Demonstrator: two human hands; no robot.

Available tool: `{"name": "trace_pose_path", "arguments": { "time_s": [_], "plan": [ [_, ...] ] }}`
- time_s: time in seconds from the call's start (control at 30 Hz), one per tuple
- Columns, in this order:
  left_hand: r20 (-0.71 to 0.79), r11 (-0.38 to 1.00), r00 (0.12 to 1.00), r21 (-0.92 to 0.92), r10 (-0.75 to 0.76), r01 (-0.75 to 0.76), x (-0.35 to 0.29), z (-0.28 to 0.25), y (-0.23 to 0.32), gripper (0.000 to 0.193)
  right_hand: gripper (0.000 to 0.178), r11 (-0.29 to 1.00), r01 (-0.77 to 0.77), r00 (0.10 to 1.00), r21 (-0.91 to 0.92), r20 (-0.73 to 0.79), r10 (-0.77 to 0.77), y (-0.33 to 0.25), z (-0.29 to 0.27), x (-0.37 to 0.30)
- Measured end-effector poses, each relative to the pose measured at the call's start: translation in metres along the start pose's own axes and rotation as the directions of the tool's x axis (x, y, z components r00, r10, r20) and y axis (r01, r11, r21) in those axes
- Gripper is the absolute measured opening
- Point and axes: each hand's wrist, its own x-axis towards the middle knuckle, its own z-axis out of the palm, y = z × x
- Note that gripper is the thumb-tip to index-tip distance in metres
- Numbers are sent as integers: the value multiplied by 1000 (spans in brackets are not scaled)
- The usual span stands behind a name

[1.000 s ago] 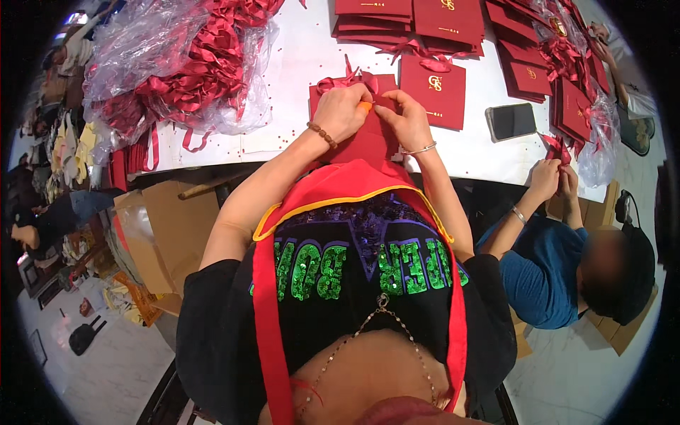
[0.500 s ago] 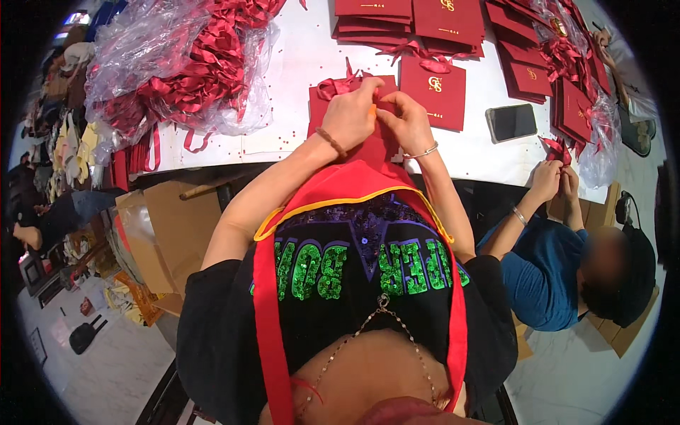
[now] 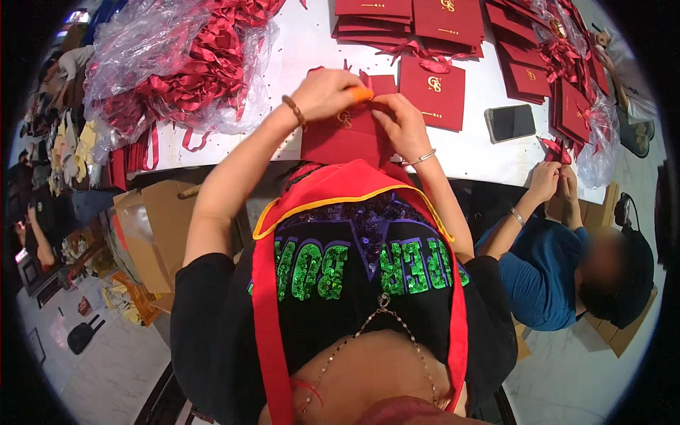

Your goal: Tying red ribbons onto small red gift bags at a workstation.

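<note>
A red paper gift bag with gold print lies at the table's front edge, close to my body. Its red ribbon sticks up by the top edge, partly covered by my fingers. My left hand is over the bag's upper left, an orange finger cot on one finger. Its fingers are closed at the ribbon. My right hand, at the bag's right side, has its thumb and fingers pinched at the ribbon too. The exact grip is hidden. Just behind lies another red bag, mostly covered.
More red bags lie behind and right, with stacks at the back. A plastic-wrapped heap of red ribbons is at left. A phone lies right. A co-worker's hands handle ribbon at the table's right corner.
My left hand has moved left and turned flatter over the bag, its elbow swung outward. The bag's printed front now shows between my hands. My right hand has shifted slightly.
</note>
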Motion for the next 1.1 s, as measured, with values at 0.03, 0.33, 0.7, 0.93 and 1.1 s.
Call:
{"name": "trace_pose_path", "arguments": {
  "time_s": [0.03,0.33,0.7,0.93,1.1],
  "plan": [
    [23,981,998,187,-52,47,5,-8,2,33,20,999,30,999,-16,-11,-30,-1,1,0],
    [582,985,813,-130,-19,115,38,-31,6,18,20,991,127,992,-28,16,-127,-14,-3,-1],
    [19,943,1000,-332,-22,27,37,-10,-27,26,19,999,42,999,33,2,-42,-10,0,-2],
    [46,883,924,282,379,-376,-4,-37,-42,22,21,999,-18,1000,40,-22,19,-4,0,0],
    [-51,697,809,540,585,-471,-56,-13,3,14,22,1000,-17,999,-5,-30,17,1,1,0]
  ]
}}
